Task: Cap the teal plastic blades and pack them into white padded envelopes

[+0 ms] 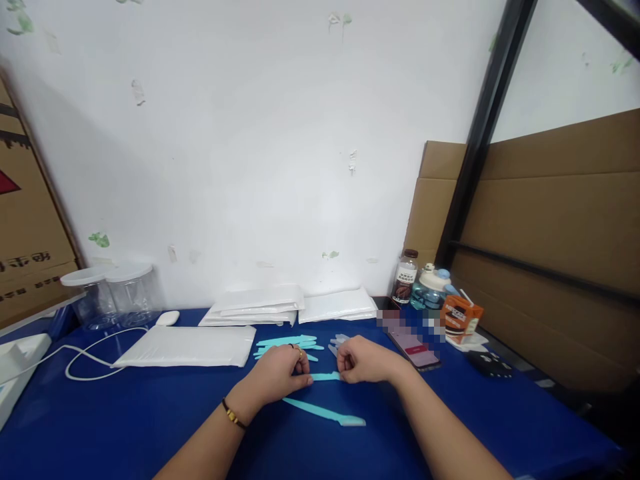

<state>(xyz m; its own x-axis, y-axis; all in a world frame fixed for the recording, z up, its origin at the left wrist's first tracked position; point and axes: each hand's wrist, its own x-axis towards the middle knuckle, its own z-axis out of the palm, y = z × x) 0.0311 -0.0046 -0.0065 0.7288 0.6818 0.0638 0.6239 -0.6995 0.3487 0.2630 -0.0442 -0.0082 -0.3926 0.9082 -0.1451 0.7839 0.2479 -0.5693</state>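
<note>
A turquoise eyebrow razor (325,377) is held level between my two hands. My left hand (285,373) is closed on its left end, thumb and fingers pinching it. The fingertips of my right hand (363,360) are pinched at its other end; whether a cap is there too is hidden. Below, another eyebrow razor (320,410) lies on the table with its blade end to the right. Behind my left hand is a pile of turquoise eyebrow razors (287,343). Small translucent pieces, looking like blade caps (334,345), lie behind my right hand, which partly covers them.
White padded mailers (187,347) lie left and along the wall, with clear lidded jars (133,297) and a white cable (85,378) at far left. To the right are a phone (413,343), a brown-capped bottle (405,280), a blue cup (430,290) and an orange carton (457,320).
</note>
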